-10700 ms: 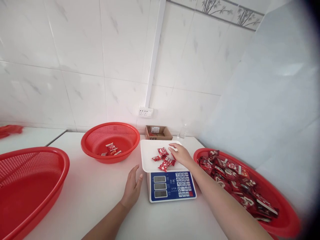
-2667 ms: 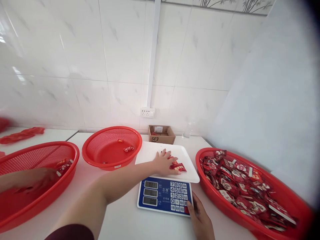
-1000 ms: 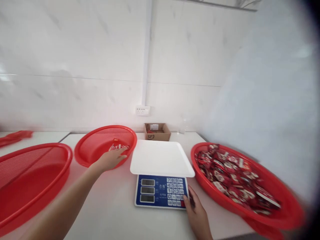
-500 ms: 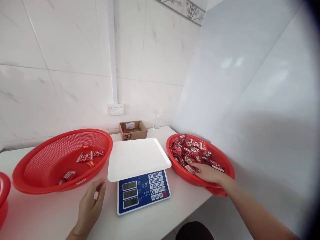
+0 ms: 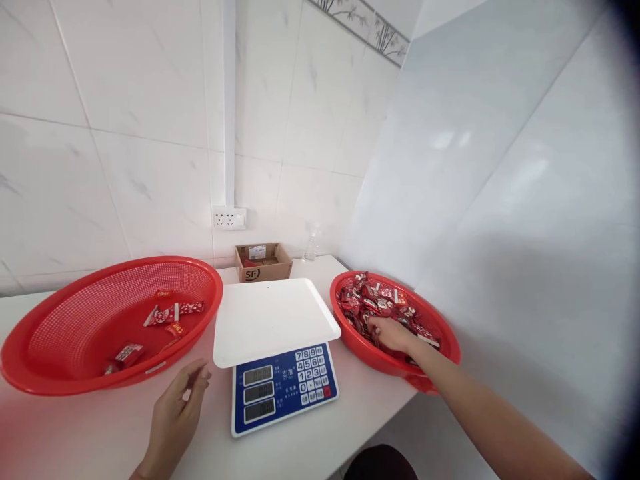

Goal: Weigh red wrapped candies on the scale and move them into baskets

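Note:
My right hand (image 5: 391, 333) reaches into the red basket (image 5: 453, 350) on the right. Its fingers are curled down on the red wrapped candies (image 5: 383, 307), closed on wrapped candy that the hand mostly hides. Left of the scale, my left hand (image 5: 177, 407) hovers over the white table, half curled with a gap between thumb and fingers, and holds nothing. Between the two hands stands the digital scale (image 5: 285, 387) with a blue keypad panel. Its white weighing pan (image 5: 273, 320) carries nothing.
A larger red basket (image 5: 30, 333) at left holds a few wrapped candies (image 5: 175, 313). Behind the scale are a small cardboard box (image 5: 267, 270) and a clear plastic item (image 5: 311, 245). A wall socket (image 5: 229, 219) sits above. Walls border the table at back and right.
My right hand has drawn slightly left within the candy pile, and its fingers have curled in more. My left hand stays nearly in place. The view has shifted a little.

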Action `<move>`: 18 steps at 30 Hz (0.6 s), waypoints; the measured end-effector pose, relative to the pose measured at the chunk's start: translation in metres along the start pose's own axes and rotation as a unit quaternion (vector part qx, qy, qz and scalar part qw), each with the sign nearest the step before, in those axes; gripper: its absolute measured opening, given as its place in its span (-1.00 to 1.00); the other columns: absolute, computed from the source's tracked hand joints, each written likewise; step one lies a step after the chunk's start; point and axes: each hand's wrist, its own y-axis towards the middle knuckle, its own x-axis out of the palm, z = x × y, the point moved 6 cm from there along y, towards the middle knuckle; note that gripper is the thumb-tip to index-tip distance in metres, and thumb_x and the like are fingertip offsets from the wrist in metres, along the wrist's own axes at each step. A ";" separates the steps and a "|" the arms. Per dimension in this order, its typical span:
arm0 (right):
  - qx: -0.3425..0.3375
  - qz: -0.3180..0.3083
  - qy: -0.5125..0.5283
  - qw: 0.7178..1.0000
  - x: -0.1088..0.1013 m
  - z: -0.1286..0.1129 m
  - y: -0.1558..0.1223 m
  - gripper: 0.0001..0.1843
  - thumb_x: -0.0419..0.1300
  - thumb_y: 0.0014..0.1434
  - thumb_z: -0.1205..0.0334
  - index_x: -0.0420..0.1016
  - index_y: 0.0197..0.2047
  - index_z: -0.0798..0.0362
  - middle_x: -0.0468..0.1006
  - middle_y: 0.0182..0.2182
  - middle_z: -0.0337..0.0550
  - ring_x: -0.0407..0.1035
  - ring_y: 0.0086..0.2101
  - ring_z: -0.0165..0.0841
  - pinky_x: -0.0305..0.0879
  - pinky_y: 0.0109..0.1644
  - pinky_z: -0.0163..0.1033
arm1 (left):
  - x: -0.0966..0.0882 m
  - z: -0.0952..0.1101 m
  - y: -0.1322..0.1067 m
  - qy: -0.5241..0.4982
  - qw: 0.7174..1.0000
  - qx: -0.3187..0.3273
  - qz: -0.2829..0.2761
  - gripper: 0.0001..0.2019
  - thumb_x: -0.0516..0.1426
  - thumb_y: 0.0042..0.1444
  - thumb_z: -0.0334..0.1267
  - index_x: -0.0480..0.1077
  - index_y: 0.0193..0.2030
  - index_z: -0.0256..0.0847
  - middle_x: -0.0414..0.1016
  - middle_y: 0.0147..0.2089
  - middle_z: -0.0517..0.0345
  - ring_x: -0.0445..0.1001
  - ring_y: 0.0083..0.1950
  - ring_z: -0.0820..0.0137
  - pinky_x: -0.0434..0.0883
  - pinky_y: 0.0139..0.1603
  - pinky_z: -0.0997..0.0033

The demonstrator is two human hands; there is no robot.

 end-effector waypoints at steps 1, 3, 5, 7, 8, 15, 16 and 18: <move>-0.005 0.011 0.020 1.000 -0.007 0.000 0.003 -0.88 0.11 -0.10 0.35 0.45 -0.52 -0.04 0.53 -0.48 -0.25 0.39 -0.43 -0.31 0.23 -0.30 -0.25 | -0.001 -0.001 0.001 -0.010 1.000 -0.005 0.007 -0.61 0.05 -0.02 0.10 0.37 -0.22 -0.17 0.53 -0.34 0.11 0.55 -0.34 0.28 0.50 -0.36 0.39; 0.000 0.040 0.049 0.998 -0.023 0.001 0.010 -0.89 0.09 -0.08 0.34 0.42 -0.48 -0.02 0.53 -0.44 -0.25 0.39 -0.38 -0.31 0.22 -0.27 -0.27 | -0.003 -0.004 0.002 -0.027 0.999 -0.014 0.016 -0.62 0.05 -0.02 0.09 0.37 -0.23 -0.17 0.52 -0.35 0.13 0.54 -0.34 0.29 0.51 -0.32 0.37; 0.016 0.080 0.058 0.995 -0.039 0.001 0.017 -0.90 0.07 -0.06 0.31 0.41 -0.45 0.00 0.52 -0.39 -0.22 0.38 -0.35 -0.31 0.21 -0.25 -0.26 | -0.002 -0.007 0.002 -0.035 0.999 -0.019 0.016 -0.62 0.06 -0.02 0.08 0.37 -0.22 -0.17 0.51 -0.34 0.13 0.54 -0.34 0.31 0.51 -0.31 0.36; 0.026 0.119 0.074 0.990 -0.055 -0.003 0.024 -0.88 0.06 -0.04 0.27 0.40 -0.41 0.01 0.52 -0.35 -0.20 0.38 -0.33 -0.30 0.21 -0.22 -0.24 | -0.001 -0.008 0.002 -0.037 0.999 -0.017 0.010 -0.63 0.06 -0.01 0.07 0.37 -0.22 -0.17 0.50 -0.34 0.14 0.53 -0.34 0.32 0.51 -0.30 0.37; 0.027 0.139 0.085 0.986 -0.061 -0.008 0.027 -0.87 0.06 -0.03 0.24 0.40 -0.39 0.01 0.52 -0.32 -0.19 0.38 -0.30 -0.29 0.21 -0.20 -0.24 | -0.001 -0.008 0.002 -0.038 0.999 -0.015 0.008 -0.64 0.06 0.00 0.06 0.37 -0.22 -0.17 0.50 -0.35 0.14 0.53 -0.34 0.32 0.50 -0.29 0.37; -0.034 0.177 0.205 0.962 -0.060 -0.093 0.042 -0.74 0.05 0.00 0.11 0.40 -0.25 0.01 0.50 -0.35 -0.22 0.37 -0.33 -0.34 0.25 -0.22 -0.25 | -0.002 -0.001 0.001 -0.059 0.998 0.001 0.013 -0.69 0.05 0.03 0.01 0.36 -0.23 -0.18 0.47 -0.37 0.15 0.49 -0.36 0.35 0.49 -0.33 0.40; -0.048 0.165 0.224 0.959 -0.052 -0.110 0.043 -0.73 0.06 0.00 0.10 0.40 -0.24 0.01 0.50 -0.37 -0.23 0.37 -0.35 -0.35 0.26 -0.24 -0.26 | -0.001 0.001 0.000 -0.061 0.998 0.007 0.010 -0.70 0.05 0.05 -0.01 0.36 -0.23 -0.19 0.46 -0.38 0.15 0.48 -0.36 0.36 0.48 -0.32 0.40; -0.076 0.129 0.261 0.954 -0.031 -0.144 0.044 -0.74 0.07 0.00 0.10 0.40 -0.22 -0.01 0.49 -0.34 -0.25 0.37 -0.34 -0.37 0.29 -0.25 -0.27 | 0.000 0.005 -0.001 -0.059 0.998 0.022 0.003 -0.72 0.04 0.07 -0.04 0.35 -0.22 -0.20 0.45 -0.38 0.15 0.47 -0.36 0.37 0.47 -0.31 0.41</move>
